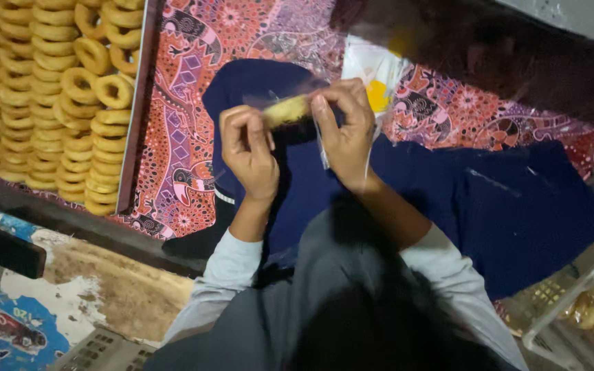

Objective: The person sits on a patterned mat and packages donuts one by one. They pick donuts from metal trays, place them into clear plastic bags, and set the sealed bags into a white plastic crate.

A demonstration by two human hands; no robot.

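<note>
Clear plastic wrap (pixel 324 141) goes around one yellow ring biscuit (pixel 285 110), pinched in the grip of both hands above a dark blue lap.
Left hand (pixel 249 151) and right hand (pixel 345 127) each close fingers on it; beyond, one metal tray (pixel 134 117) holds stacked golden rings (pixel 56 89), too many to count, on patterned red cloth (pixel 173 158).

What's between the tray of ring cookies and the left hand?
In the head view, only patterned red cloth lies between the tray and the left hand.
</note>
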